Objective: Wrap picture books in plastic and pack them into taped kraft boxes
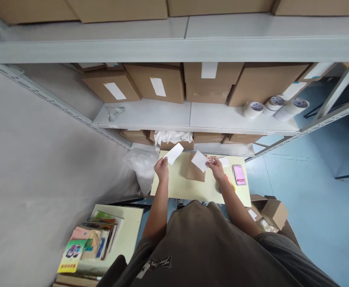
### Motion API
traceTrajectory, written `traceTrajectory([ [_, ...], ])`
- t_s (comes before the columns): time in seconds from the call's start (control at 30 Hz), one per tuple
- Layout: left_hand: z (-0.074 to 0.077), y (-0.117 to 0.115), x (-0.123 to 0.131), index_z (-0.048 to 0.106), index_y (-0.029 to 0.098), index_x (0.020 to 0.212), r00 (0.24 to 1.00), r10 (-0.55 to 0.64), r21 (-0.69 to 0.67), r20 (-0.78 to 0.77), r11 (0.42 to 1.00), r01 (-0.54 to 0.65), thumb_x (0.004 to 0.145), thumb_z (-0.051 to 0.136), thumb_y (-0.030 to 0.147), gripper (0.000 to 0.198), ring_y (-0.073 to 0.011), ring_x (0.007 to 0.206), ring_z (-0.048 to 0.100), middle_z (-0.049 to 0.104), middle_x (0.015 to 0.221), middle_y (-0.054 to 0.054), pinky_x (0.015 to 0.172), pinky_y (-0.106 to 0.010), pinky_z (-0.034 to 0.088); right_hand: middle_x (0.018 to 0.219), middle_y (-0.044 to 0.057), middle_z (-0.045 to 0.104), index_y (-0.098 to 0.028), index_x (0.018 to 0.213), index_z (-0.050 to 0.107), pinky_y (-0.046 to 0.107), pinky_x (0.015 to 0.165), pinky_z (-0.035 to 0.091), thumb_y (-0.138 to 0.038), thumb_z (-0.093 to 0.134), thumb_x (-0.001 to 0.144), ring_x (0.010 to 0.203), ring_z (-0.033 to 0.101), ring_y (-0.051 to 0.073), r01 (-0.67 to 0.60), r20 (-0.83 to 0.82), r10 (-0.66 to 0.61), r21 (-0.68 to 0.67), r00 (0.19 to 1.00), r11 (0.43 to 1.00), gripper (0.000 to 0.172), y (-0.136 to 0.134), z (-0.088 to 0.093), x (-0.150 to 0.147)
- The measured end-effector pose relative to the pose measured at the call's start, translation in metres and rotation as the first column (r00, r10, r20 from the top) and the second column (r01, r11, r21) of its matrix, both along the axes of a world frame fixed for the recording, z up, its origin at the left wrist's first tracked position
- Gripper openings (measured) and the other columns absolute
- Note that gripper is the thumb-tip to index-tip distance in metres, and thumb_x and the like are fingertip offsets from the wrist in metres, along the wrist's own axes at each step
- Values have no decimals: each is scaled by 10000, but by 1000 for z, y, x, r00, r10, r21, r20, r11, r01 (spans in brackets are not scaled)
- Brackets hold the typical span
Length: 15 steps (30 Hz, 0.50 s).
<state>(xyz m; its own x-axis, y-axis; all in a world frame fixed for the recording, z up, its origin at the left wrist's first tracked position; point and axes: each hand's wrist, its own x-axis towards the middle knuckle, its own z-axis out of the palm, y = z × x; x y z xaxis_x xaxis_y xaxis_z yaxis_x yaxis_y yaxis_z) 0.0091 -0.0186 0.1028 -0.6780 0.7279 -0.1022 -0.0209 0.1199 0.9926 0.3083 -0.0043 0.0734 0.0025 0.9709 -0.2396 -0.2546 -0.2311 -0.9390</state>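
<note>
My left hand [161, 169] is closed on the lower corner of a white paper slip [174, 153], held tilted above the left part of the pale yellow table [174, 189]. A second white paper [200, 160], wider and squarer, is pinched at its right edge by my right hand [215, 167]. Below that paper lies a brown cardboard box [196, 174], partly covered by it. Another white slip [223, 161] rests on the table just beyond my right hand. A red and yellow round object [233, 187], perhaps a tape roll, is half hidden under my right forearm.
A pink blurred phone-like object [239, 175] lies at the table's right. Grey shelving [159, 113] ahead carries cardboard boxes [166, 85] and white tape rolls [253, 110]. Plastic wrap [144, 167] is at the left, books [99, 239] lower left, open cartons [273, 213] on the right.
</note>
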Motion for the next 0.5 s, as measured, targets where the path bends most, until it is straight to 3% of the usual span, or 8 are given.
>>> traceTrajectory([
  [0.07,-1,-2,-16,760,187,772,998,-60,2,-16,998,60,764,777,610,423,-170,711,605,664,682,-5,660,-251,476,750,-26,682,-249,936,685,334,745,520,-429,878,652,729,607,178,-2,-15,1,-68,1000,998,388,14,-5,-33],
  [0.27,-12,-8,-63,782,182,858,983,-175,-48,45,983,177,766,763,660,487,-160,653,587,652,656,1,609,-245,452,674,-36,623,-234,709,592,319,705,548,-321,893,544,652,573,139,34,-55,-49,-240,997,970,354,76,-33,-141],
  [0.4,-19,-7,-96,803,170,925,973,-218,-48,69,974,222,796,750,644,495,-176,705,633,706,731,-23,659,-255,485,584,-61,523,-266,698,463,328,699,577,-324,861,627,645,560,150,82,44,-73,-263,996,961,409,129,-46,-197],
  [0.5,-22,-6,-113,818,164,968,961,-267,-52,73,961,271,830,737,615,479,-183,734,656,728,769,-28,699,-264,512,609,-63,525,-281,735,423,333,726,587,-347,797,703,679,574,157,75,104,-56,-193,993,978,381,166,-46,-224],
])
